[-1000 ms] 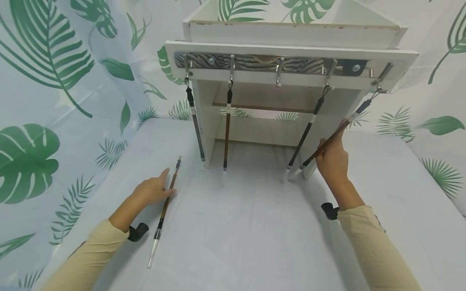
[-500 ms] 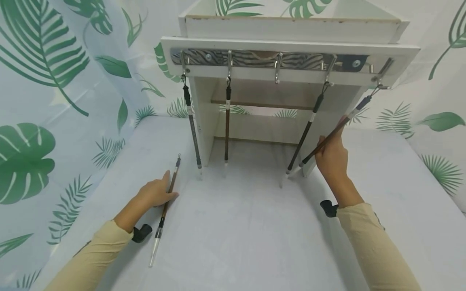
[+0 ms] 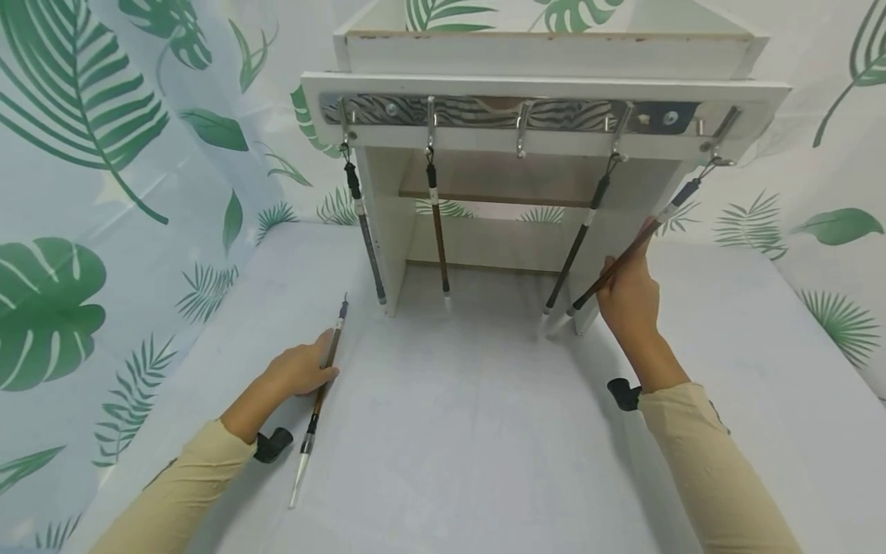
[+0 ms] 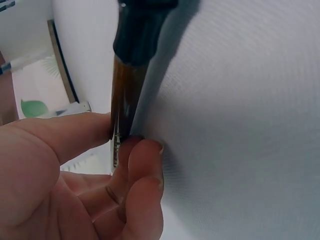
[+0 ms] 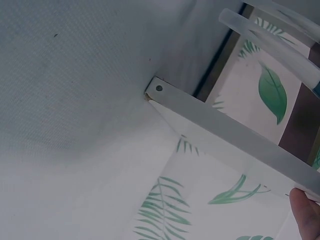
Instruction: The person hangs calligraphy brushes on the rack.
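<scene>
My left hand (image 3: 301, 369) pinches a calligraphy brush (image 3: 314, 419) with a brown handle, a loop at its top and a clear cap over its tip. In the left wrist view the thumb meets the handle (image 4: 126, 92) and the other fingers curl beneath it, close over the white cloth. My right hand (image 3: 630, 300) rests at the right side panel (image 5: 230, 135) of a white cabinet, its thumb at the panel's front edge and its fingers pointing upward. A hanging brush (image 3: 674, 206) passes in front of that hand and hides part of it.
A metal hook rail (image 3: 498, 114) with a zebra-like pattern runs across the cabinet's front. More capped brushes hang on the left (image 3: 367, 223), centre-left (image 3: 439, 231) and right (image 3: 577, 238). The middle hook (image 3: 522, 138) bears no brush. Leaf-printed cloth (image 3: 138, 231) surrounds everything.
My left fingers have closed on the brush, whose lower end has shifted slightly right. The hanging brushes sway a little. My right hand stays at the panel.
</scene>
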Tool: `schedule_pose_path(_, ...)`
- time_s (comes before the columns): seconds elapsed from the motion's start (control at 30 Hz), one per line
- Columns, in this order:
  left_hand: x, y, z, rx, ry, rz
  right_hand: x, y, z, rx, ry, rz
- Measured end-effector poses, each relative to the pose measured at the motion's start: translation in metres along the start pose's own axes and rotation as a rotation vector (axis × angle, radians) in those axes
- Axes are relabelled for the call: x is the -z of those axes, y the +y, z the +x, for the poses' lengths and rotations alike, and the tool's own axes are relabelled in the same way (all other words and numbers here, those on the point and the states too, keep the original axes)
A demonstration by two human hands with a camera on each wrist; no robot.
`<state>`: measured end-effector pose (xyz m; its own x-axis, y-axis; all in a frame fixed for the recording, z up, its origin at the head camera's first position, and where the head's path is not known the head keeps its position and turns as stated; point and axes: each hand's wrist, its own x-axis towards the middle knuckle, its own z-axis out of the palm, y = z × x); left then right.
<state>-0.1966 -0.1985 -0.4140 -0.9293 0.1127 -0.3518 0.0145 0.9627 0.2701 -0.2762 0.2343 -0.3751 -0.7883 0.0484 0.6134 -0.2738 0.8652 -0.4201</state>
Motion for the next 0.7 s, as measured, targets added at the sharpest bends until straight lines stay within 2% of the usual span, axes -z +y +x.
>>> schedule_pose_path(0.2,0.000,0.003,-0.002,0.014,-0.008,-0.021,0.001,-0.001,0.001,0.004,0.004,0.000)
schedule_pose_path(0.37,0.002,0.004,-0.005,0.011,0.010,-0.068,0.000,-0.001,0.002,0.006,-0.001,-0.010)
schedule_pose_path(0.7,0.019,0.008,-0.018,-0.083,0.064,-0.160,0.002,-0.001,0.001,-0.007,-0.019,-0.014)
